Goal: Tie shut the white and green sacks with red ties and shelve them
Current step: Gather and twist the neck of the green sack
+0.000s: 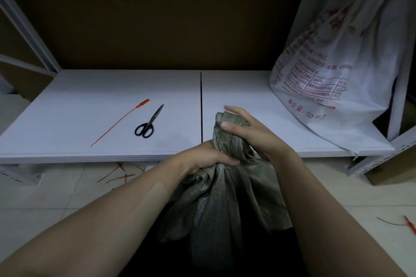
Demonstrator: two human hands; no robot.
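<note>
A: Head view, entry one, nearest: green sack (220, 209), standing on the floor (56, 198) against the front edge of the shelf board (90, 96), just right of the seam between its two panels. Mouth gathered into a twisted neck, not yet tied.

B: Hazard on that entry?

A: Judged: the neck is held by hands alone. The red tie (119, 122) lies well apart, on the left panel, so one hand must let go to fetch it. If the remaining grip slackens, the stiff weave is likely to spring open and the gathering is lost. The sack could also slump sideways.

B: Hands?

A: Left hand (202, 159): fist wrapped round the base of the neck, knuckles up, forearm coming in from the lower left. Right hand (243, 132): higher, thumb pressed across the top of the bunch, fingers curled behind it, one finger partly lifted, wrist bent inward.

B: Further out?

A: Cut red scraps (122, 174) on the floor under the front edge. Scissors (148, 122), black handles, closed, just right of the tie. White sack (333, 69), red print, at the right end of the shelf toward the back corner, leaning on the upright (398, 96). Its top is gathered, the binding too dim to identify.
</note>
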